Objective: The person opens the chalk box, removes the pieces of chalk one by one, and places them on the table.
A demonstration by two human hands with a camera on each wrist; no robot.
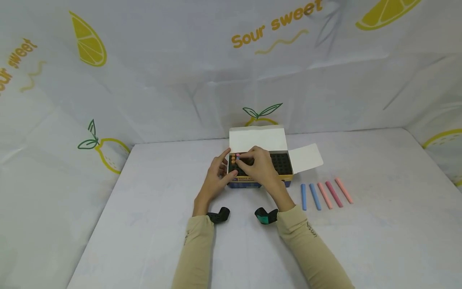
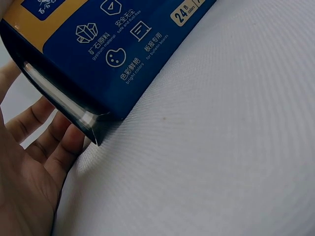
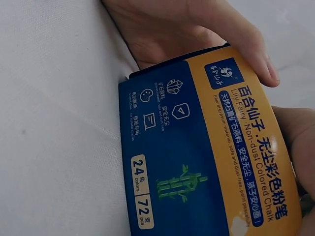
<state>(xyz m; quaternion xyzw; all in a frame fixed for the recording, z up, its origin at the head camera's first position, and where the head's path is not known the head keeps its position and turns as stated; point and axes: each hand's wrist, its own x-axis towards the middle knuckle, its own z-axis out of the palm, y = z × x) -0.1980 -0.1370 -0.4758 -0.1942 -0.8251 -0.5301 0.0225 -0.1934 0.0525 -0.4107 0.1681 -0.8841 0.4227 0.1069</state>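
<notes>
A chalk box, blue and yellow, stands with its lid folded back; its black holder has rows of round holes. My left hand holds the box's left end, thumb at the front edge and fingers along the side. In the left wrist view its curled fingers show beside the box's end. My right hand reaches over the box, thumb and forefinger pinching a blue chalk at the holder's left. Several orange chalks stand in the leftmost holes, with a pink chalk next to them.
Right of the box, two blue chalks and several pink and red ones lie in a row on the white cloth. A white side flap sticks out rightward from the box. A printed curtain hangs behind.
</notes>
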